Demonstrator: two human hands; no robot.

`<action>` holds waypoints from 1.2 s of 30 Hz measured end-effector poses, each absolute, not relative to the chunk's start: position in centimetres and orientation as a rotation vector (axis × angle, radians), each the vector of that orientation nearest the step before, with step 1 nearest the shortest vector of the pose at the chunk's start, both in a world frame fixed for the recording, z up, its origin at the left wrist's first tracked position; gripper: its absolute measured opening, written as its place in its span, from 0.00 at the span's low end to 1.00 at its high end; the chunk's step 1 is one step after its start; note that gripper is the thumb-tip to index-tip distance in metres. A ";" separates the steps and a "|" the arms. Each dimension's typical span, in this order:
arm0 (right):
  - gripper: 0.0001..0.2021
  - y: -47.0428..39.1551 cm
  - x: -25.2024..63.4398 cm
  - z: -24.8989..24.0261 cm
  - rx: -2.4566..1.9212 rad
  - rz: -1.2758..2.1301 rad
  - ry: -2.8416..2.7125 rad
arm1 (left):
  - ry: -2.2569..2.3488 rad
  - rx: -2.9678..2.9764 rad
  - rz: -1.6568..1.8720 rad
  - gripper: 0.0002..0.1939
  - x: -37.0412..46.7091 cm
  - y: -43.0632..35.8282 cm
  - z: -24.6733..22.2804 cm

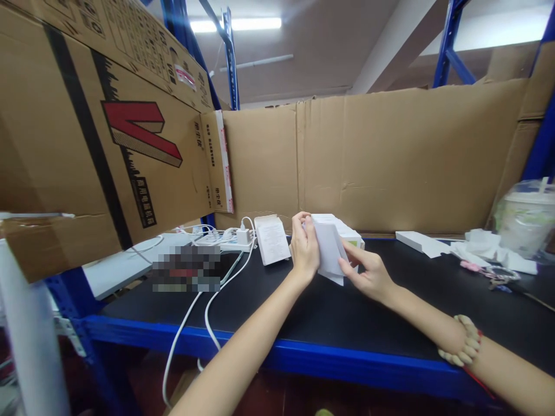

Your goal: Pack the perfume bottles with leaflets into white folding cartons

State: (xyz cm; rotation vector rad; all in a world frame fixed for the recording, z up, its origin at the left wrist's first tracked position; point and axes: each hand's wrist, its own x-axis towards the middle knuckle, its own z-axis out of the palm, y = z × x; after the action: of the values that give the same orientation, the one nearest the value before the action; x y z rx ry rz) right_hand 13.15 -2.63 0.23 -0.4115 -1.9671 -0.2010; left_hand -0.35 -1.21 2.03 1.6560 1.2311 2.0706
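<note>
A small white cardboard box (332,248) is held upright between my two hands, above the black tabletop (321,318). My left hand (304,245) grips its left side, fingers closed along the edge. On the right, my right hand (366,268) pinches its lower right edge with thumb and fingers. A pale flap sticks out at the bottom of the box. Just behind it lie more white boxes (353,236), partly hidden by the held one. To the left, a white printed box (272,240) leans near the back.
A white power strip (236,241) with plugs and cables sits at left, beside a blurred-out device (186,268). At right are a flat white box (422,244), crumpled tissues (494,251), keys (498,274) and a lidded drink cup (526,216). Cardboard walls (390,162) enclose the back.
</note>
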 end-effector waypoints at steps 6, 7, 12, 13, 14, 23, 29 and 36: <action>0.28 -2.0 13.5 -0.1 -0.407 -0.059 -2.207 | 1.015 2.022 2.080 0.21 -0.2 -2.1 1.6; 0.30 -2.0 13.6 -0.1 -0.404 -0.028 -2.240 | 0.958 2.050 2.088 0.22 -0.1 -2.1 1.5; 0.43 -2.2 13.5 0.2 -0.504 0.095 -2.323 | 0.787 1.990 2.070 0.21 0.3 -1.8 1.3; 0.45 -2.3 13.4 0.2 -0.546 0.112 -2.320 | 0.749 1.991 2.065 0.21 0.3 -1.7 1.3; 0.48 -2.4 13.3 0.3 -0.591 0.121 -2.308 | 0.702 2.009 2.050 0.21 0.3 -1.7 1.4; 0.49 -2.4 13.0 0.2 -0.691 -0.013 -2.194 | 0.592 2.119 1.756 0.19 0.4 -2.1 2.1; 0.42 -2.6 13.1 0.3 -0.596 -0.180 -2.153 | 0.581 2.173 1.786 0.19 0.3 -1.9 1.9; 0.43 -2.1 14.1 0.5 -0.575 -0.329 -2.101 | 0.740 1.967 1.836 0.16 0.2 -1.2 1.8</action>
State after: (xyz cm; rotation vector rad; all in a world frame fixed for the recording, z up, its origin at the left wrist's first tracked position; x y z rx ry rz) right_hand 14.05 -2.08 0.54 -0.5749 -2.1015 -0.3287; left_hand 0.18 -1.18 1.76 1.9670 0.7403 1.8360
